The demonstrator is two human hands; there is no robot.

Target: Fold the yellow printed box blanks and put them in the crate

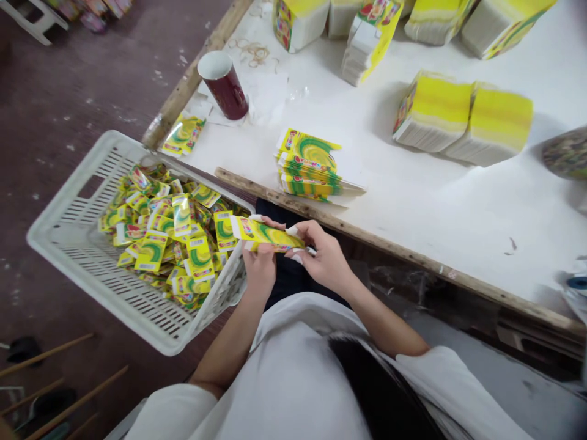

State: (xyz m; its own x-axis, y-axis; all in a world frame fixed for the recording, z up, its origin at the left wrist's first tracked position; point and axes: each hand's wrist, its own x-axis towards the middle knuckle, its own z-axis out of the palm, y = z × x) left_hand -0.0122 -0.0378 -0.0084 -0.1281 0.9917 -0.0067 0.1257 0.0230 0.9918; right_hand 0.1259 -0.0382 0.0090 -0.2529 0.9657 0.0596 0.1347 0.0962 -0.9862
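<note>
Between my two hands, over my lap at the table's edge, is a small yellow and green printed carton (266,235). My left hand (260,263) grips its left part from below, thumb on the near side. The fingers of my right hand (318,250) pinch its right end, where a bit of white shows. A fanned pile of flat printed cartons (309,162) lies on the table just beyond. Left of my hands, a white plastic basket (68,226) holds many small yellow and green packs (153,247).
Stacks of yellow cartons (431,113) stand farther back on the white table (413,208). A dark red mug (229,91), rubber bands (257,54) and a few loose packs (183,134) sit at the left. A wooden strip (389,241) edges the table.
</note>
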